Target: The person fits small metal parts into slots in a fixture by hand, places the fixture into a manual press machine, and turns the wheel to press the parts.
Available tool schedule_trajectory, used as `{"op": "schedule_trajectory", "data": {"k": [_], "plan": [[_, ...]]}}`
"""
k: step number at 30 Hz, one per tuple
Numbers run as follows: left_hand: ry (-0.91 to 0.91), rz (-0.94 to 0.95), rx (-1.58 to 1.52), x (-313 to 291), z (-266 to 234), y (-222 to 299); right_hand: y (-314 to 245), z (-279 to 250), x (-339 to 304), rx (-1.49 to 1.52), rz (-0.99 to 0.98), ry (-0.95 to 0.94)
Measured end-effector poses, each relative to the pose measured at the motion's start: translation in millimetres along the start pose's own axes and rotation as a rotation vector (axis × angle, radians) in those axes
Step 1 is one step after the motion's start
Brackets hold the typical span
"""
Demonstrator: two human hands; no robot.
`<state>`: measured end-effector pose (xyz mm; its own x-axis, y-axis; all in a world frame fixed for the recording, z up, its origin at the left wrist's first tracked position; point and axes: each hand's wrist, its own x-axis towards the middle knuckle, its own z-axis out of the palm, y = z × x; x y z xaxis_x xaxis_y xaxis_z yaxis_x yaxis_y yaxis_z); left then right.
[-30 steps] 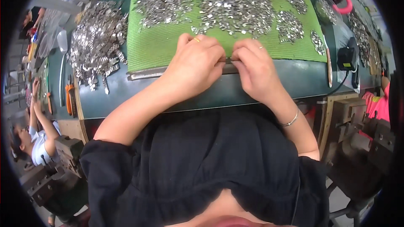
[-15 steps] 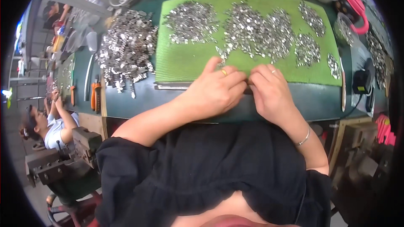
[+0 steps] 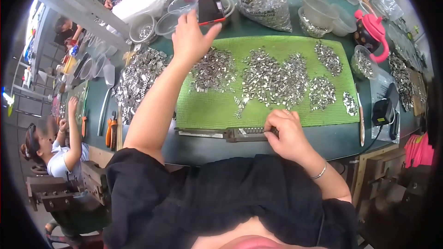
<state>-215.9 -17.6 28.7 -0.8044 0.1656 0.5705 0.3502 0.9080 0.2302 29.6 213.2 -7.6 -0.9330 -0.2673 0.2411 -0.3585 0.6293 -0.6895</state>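
Note:
My left hand (image 3: 190, 39) is stretched out over the far left corner of the green mat (image 3: 217, 108), fingers spread, holding nothing; it hovers just in front of a phone (image 3: 211, 7) and clear plastic cups (image 3: 182, 5). My right hand (image 3: 285, 133) rests at the mat's near edge, fingers curled onto the right end of a long metal rail (image 3: 221, 133) loaded with small metal pieces. Several heaps of small shiny metal parts (image 3: 272, 78) lie across the mat.
A bigger heap of metal parts (image 3: 138, 80) lies left of the mat, with orange pliers (image 3: 110, 132) nearby. A pink kettle (image 3: 373, 32), tubs, bags and a black charger (image 3: 381, 111) ring the table. Another person (image 3: 53, 150) works at the left.
My left hand has left the rail and reached far forward toward the phone and cups. My right hand stayed on the rail. The view has tilted up, showing more of the table's back.

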Motion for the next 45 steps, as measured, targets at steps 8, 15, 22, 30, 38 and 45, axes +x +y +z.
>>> {"op": "schedule_trajectory", "data": {"k": [8, 15, 22, 30, 38, 45], "plan": [[-0.507, -0.222, 0.186, 75, 23, 35, 9, 0, -8, -0.021, -0.136, 0.075], [-0.552, -0.318, -0.099, 107, 21, -21, 10, -4, -8, -0.008, -0.178, 0.051], [-0.515, -0.499, -0.417, 108, -7, -56, 16, -6, -8, 0.046, -0.184, 0.034], [-0.251, -0.263, 0.069, 95, -19, -64, 15, -9, -8, 0.05, -0.178, 0.031], [-0.394, -0.273, 0.234, 63, -1, -122, 14, -8, -6, 0.047, -0.174, 0.022], [-0.516, -0.329, 0.316, 73, 9, -91, 16, -7, -6, 0.05, -0.173, 0.021]]}}
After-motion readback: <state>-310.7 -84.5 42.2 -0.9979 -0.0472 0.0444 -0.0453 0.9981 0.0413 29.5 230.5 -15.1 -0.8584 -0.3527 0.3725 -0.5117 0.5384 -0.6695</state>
